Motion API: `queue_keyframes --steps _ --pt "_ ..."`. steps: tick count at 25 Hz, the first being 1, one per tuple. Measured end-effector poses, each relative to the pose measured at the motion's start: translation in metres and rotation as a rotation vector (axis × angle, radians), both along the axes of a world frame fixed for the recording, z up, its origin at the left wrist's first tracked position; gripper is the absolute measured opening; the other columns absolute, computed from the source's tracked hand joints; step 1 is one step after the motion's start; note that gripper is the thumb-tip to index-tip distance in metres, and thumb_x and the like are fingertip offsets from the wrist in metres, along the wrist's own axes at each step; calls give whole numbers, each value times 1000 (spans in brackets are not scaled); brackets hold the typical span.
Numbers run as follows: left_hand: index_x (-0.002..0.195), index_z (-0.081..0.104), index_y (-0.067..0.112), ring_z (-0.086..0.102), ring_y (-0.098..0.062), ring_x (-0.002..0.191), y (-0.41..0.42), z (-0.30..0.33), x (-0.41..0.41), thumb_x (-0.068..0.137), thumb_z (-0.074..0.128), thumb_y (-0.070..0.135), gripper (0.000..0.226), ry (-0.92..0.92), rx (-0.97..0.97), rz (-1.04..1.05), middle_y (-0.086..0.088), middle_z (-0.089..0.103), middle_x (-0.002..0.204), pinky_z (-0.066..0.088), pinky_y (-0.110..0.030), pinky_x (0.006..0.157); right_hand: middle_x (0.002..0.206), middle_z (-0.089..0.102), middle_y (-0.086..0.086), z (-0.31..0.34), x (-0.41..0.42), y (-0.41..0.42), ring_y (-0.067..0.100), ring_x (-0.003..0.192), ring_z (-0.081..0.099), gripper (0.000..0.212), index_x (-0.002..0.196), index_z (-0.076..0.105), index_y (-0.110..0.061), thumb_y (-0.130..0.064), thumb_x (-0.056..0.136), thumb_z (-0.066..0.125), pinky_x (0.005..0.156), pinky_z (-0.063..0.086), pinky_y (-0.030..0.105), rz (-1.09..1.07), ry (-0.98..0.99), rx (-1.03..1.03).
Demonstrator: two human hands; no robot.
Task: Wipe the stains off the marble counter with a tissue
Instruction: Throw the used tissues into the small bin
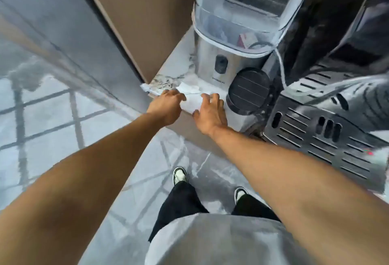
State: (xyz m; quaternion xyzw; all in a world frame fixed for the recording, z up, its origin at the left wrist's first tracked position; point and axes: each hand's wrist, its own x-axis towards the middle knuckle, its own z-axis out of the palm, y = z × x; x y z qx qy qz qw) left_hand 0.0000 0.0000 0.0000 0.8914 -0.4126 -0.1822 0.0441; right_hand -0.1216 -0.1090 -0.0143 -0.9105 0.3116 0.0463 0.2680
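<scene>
A white tissue (pixel 190 96) lies flat on the front corner of the marble counter (pixel 168 75), which is white with dark veins. My left hand (pixel 167 105) rests at the counter's front edge with its fingertips on the tissue's left side. My right hand (pixel 210 112) has its fingers spread and presses on the tissue's right side. The frame is blurred, so no stains can be made out on the marble.
A steel appliance with a clear lid (pixel 235 39) stands right behind the tissue. A black round part (pixel 248 91) and a black vented machine (pixel 328 123) crowd the right. A brown wall panel (pixel 134 22) bounds the counter's left end. Below lies a grey tiled floor (pixel 63 117).
</scene>
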Motion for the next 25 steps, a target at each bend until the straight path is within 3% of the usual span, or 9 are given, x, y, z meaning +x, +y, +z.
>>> queue_keyframes --steps 3,7,14,18,21,25 --pt "135 59 22 44 -31 133 -12 -7 36 91 50 8 47 13 -10 -194 -6 51 142 46 -46 104 132 37 13 -2 20 -3 35 120 41 40 132 45 -17 -32 95 50 106 38 44 -247 11 -13" --pt "138 58 26 40 -30 133 -32 -23 58 92 51 4 51 -13 -15 -358 -4 48 144 47 -47 103 126 34 8 -17 28 -13 29 117 40 34 125 49 -21 -39 96 50 105 40 42 -347 95 6" --pt "138 55 13 47 -34 128 -50 -40 69 94 51 10 44 17 -85 -266 -10 55 137 42 -45 103 129 35 13 -30 35 -13 34 118 40 32 123 50 -12 -25 95 56 106 39 41 -422 115 -23" --pt "137 54 11 59 -39 116 -57 -40 66 94 50 6 43 96 -86 -233 -13 56 135 50 -44 90 121 45 13 -28 40 -10 36 102 54 26 118 51 -11 -6 92 52 92 47 42 -476 81 -13" --pt "135 59 10 62 -42 109 -55 -43 60 93 50 5 43 126 -107 -223 -17 56 131 52 -47 90 113 50 13 -22 34 -5 36 96 57 31 112 53 -12 3 85 50 84 49 39 -451 53 12" --pt "123 69 10 64 -43 100 -45 -41 57 90 53 5 37 170 -167 -194 -19 59 121 52 -45 91 113 51 9 -18 17 8 29 98 59 36 118 64 -16 0 88 51 94 49 30 -363 5 56"
